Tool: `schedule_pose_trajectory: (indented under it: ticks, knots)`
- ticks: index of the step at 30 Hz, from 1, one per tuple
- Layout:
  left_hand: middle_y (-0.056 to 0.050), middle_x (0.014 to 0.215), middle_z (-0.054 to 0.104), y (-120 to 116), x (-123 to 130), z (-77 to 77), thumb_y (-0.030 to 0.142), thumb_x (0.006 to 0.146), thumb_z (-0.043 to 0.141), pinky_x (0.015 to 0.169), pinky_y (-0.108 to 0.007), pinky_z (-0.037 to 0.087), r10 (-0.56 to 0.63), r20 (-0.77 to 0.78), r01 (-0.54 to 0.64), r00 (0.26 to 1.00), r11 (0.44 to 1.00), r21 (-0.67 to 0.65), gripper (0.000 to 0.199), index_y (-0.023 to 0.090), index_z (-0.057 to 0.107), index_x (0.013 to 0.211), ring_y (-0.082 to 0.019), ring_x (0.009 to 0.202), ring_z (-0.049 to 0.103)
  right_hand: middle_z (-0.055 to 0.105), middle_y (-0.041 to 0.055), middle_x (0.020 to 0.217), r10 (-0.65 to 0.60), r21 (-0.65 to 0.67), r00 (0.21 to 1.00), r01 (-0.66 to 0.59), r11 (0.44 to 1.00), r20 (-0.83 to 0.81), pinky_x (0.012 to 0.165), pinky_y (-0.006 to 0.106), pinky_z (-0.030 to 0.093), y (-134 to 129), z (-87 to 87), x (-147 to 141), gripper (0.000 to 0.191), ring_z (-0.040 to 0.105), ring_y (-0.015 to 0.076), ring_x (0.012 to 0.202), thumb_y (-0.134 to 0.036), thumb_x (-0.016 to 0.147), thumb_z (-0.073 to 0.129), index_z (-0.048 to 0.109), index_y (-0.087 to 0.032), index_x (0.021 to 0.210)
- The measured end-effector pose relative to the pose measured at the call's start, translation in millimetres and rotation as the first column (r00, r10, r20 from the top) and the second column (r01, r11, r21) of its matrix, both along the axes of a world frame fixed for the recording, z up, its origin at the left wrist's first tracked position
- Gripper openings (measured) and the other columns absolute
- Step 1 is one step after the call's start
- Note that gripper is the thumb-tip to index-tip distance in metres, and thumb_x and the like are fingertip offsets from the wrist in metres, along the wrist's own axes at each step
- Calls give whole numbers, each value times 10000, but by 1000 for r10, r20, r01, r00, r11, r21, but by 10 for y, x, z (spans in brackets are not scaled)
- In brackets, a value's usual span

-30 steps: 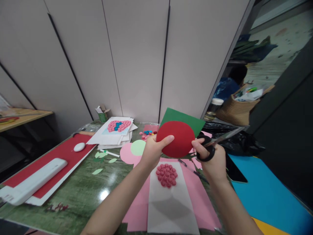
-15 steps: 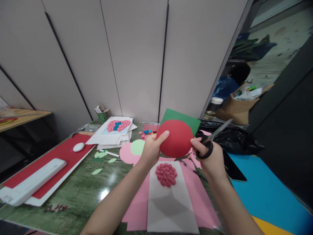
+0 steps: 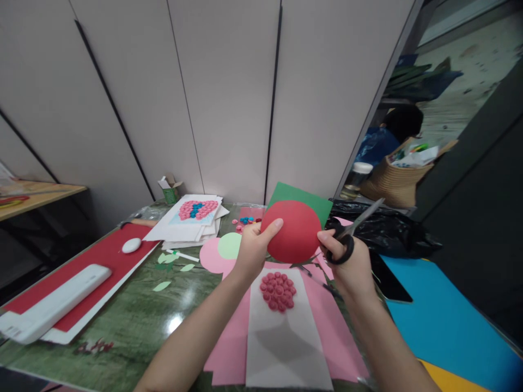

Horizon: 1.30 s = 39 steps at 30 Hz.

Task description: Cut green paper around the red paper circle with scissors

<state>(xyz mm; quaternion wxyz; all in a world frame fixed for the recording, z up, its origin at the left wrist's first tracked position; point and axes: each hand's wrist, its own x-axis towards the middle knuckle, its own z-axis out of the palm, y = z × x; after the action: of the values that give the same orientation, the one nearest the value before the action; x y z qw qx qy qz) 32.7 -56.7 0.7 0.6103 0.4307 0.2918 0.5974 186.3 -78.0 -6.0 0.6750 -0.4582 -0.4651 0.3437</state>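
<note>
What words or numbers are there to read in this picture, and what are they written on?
No word, number or brand reads clearly here.
Small green box: tiny light marks, too small and blurred to read.
Long white device: faint marks at its near end, too blurred to read.
Red paper circle, green sheet and scissors: I see no writing on them.

I now see the black-handled metal scissors [image 3: 362, 221] in the right hand [image 3: 353, 267] tipped steeper, and the round red paper [image 3: 296, 231] and green paper sheet [image 3: 292, 194] shifted slightly left.
</note>
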Motion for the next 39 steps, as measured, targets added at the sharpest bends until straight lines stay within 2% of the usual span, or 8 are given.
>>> schedule_pose_trajectory:
  ticks: [6, 11, 18, 22, 27, 32, 36, 39]
  knots:
    - [-101, 915, 696, -52, 154, -72, 330, 665, 684, 760, -331, 485, 5, 183, 1, 983, 999, -33, 323, 123, 670, 913, -217, 823, 643, 597, -14, 537, -175, 46, 984, 173, 984, 43, 400, 226, 388, -8, -38, -33, 176, 525, 130, 451, -312, 651, 684, 648, -142, 672]
    - [-120, 970, 681, -74, 228, -155, 298, 673, 683, 815, -362, 477, 11, 162, -9, 987, 1000, -18, 322, 100, 660, 926, -239, 887, 630, 618, -10, 573, -268, 140, 959, 254, 957, 92, 504, 245, 440, -6, -74, -61, 149, 553, 134, 516, -295, 657, 690, 658, -150, 671]
    - [-126, 1005, 670, -103, 221, -149, 283, 707, 658, 819, -369, 481, 64, 156, -65, 986, 998, 1, 291, 107, 644, 938, -247, 913, 623, 594, -19, 536, -291, 157, 937, 264, 952, 193, 489, 228, 404, -84, -51, -109, 130, 501, 116, 499, -274, 670, 677, 649, -152, 637]
    - [-129, 973, 678, -113, 220, -148, 289, 707, 657, 798, -370, 488, 84, 140, -86, 987, 996, 10, 283, 103, 648, 920, -253, 887, 631, 589, -21, 537, -293, 168, 937, 263, 950, 190, 497, 224, 404, -88, -52, -114, 125, 498, 113, 506, -269, 673, 673, 642, -155, 633]
    - [-121, 973, 682, -86, 177, -116, 291, 682, 676, 803, -371, 492, 108, 149, -110, 983, 994, 4, 303, 104, 655, 920, -256, 902, 629, 611, -5, 564, -199, 107, 957, 180, 978, 211, 482, 225, 397, -85, -3, -74, 166, 516, 128, 523, -314, 674, 672, 646, -156, 630]
    - [-91, 983, 685, 5, 90, -52, 270, 666, 692, 814, -358, 493, 182, 198, -189, 963, 982, 19, 272, 126, 661, 895, -246, 931, 623, 612, 3, 585, 36, -5, 923, -37, 999, 383, 511, 215, 402, -172, 166, 12, 198, 527, 124, 551, -290, 726, 614, 620, -154, 582]
    - [-76, 936, 696, 55, 36, -13, 249, 661, 700, 813, -339, 493, 224, 219, -236, 950, 971, 30, 286, 131, 657, 919, -227, 910, 631, 617, 21, 578, 252, -214, 851, -169, 962, 460, 479, 219, 391, -249, 242, 20, 185, 527, 130, 530, -289, 702, 631, 611, -145, 588]
    - [-68, 919, 700, 68, 14, 4, 232, 661, 701, 799, -317, 499, 239, 251, -254, 938, 967, 27, 288, 133, 660, 928, -204, 869, 643, 630, 44, 609, 373, -307, 798, -248, 919, 473, 465, 227, 381, -262, 237, -10, 234, 522, 133, 523, -326, 708, 621, 603, -139, 569]
